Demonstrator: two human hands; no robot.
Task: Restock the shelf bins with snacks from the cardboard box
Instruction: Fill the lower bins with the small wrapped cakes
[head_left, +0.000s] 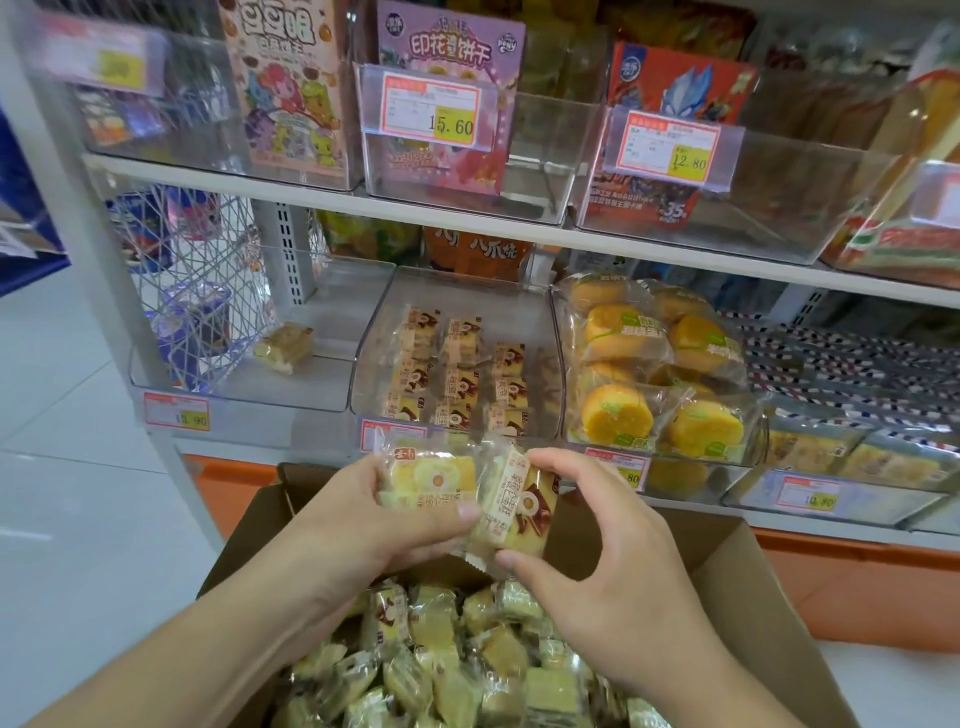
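Box (769, 597) of loose cakes (441, 654) sits nearest, left hand (363, 525) gripping one pack (426, 480), right hand (597, 561) pinching another (519, 499) below the half-full middle bin (457, 374); slick wrappers could slip or land in the wrong bin, on a white shelf (467, 213) over pale shop tile (78, 467).

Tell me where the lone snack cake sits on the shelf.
In the head view, the lone snack cake lies in the left clear bin of the lower shelf, beside the wire basket.

Bright even store light, wide-angle bowing at edges, upper-left corner motion-blurred, soft shadows
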